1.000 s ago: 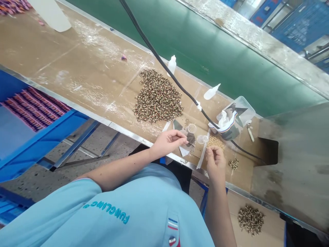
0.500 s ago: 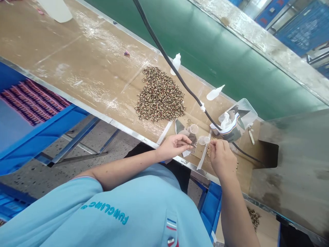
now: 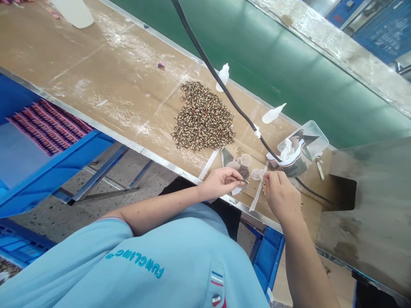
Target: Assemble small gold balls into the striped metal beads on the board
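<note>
My left hand (image 3: pixel 223 183) is closed in a pinch over the table's front edge, a small dark piece showing at its fingertips; its kind is too small to make out. To its right, my right hand (image 3: pixel 282 192) pinches with thumb and forefinger beside a small clear round dish (image 3: pixel 257 174); what those fingers hold is hidden. Small gold-coloured pieces (image 3: pixel 264 188) lie partly behind the right hand. Behind the left hand is a camouflage cloth scrap (image 3: pixel 228 159), with a clear round lid (image 3: pixel 245 160) next to it.
A large heap of small brass-and-dark pieces (image 3: pixel 204 117) covers the middle of the table (image 3: pixel 128 98). White squeeze bottles (image 3: pixel 273 114) stand or lie along the back. A black cable (image 3: pixel 205 55) hangs across. A clear plastic box (image 3: pixel 316 137) holds cloth, beside a metal housing (image 3: pixel 369 214).
The view has shifted slightly, so the table's things appear a little further right. Both hands keep their pinches in nearly the same places.
</note>
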### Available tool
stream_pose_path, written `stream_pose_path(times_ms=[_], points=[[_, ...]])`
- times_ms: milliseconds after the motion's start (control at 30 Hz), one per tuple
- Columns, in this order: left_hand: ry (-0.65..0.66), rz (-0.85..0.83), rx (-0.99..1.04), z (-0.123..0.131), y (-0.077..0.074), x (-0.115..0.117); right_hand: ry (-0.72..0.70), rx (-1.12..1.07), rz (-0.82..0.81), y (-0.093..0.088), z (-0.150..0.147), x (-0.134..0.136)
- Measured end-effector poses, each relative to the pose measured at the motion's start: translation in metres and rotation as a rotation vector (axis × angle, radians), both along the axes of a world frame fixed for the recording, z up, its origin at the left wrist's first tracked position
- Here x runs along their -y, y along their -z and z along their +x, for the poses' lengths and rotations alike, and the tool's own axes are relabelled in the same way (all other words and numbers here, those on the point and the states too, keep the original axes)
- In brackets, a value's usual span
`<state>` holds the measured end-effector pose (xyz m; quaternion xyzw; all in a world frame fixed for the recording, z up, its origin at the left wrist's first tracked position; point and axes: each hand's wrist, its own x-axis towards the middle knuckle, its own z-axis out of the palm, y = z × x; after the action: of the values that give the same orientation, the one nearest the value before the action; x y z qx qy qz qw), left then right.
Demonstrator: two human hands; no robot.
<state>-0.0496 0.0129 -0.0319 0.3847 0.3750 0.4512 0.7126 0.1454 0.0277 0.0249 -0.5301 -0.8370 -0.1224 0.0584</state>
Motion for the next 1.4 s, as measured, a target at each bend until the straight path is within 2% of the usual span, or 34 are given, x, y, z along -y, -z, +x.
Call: stream_pose_path(times_ms=[367,533,633,767,933,1067,1400], points=[[-0.026,-0.025,0.035,0.0,-0.001,0.0,0.011,-0.068,-0.056,-0.005,0.0,0.002],[0.024,-0.128,0.096,-0.004,-0.009,-0.006,0.064,-0.212,-0.038,-0.006,-0.003,0.01],[0.055,-0.207,0.15,-0.006,-0.014,-0.006,0.046,-0.372,-0.058,-0.004,-0.01,0.018],[0.12,-0.346,0.236,-0.006,-0.018,-0.003,-0.033,-0.553,-0.107,0.004,-0.024,0.029],[0.167,-0.448,0.3,-0.008,-0.02,-0.003,-0.024,-0.665,-0.183,0.018,-0.034,0.037],[0.204,-0.465,0.283,-0.01,-0.022,-0.005,-0.037,-0.706,-0.182,0.023,-0.035,0.038],[0.228,-0.469,0.251,-0.01,-0.023,-0.006,-0.046,-0.719,-0.227,0.023,-0.036,0.038]])
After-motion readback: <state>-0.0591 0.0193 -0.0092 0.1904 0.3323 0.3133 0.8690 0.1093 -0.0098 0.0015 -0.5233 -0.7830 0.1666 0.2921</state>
